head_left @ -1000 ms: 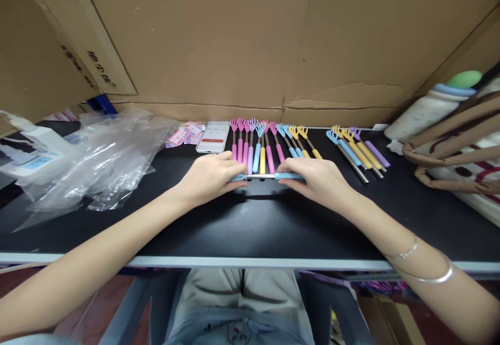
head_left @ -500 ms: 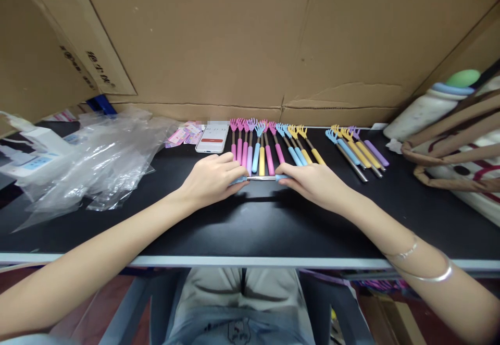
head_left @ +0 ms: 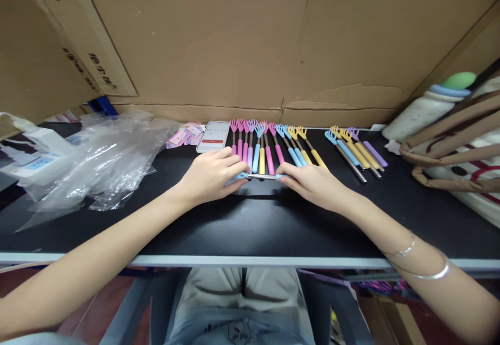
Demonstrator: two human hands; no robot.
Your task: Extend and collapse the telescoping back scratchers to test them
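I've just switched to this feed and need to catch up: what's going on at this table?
A person's left hand and right hand hold opposite ends of a blue-ended metal rod, level above the black table. Beyond it lies a row of colourful claw-headed sticks, with a smaller group to the right. Clear plastic bags and a phone lie to the left.

The black table (head_left: 252, 230) bears colourful claw-ended sticks (head_left: 269, 160), a phone (head_left: 213, 135) and clear bags (head_left: 111, 155).
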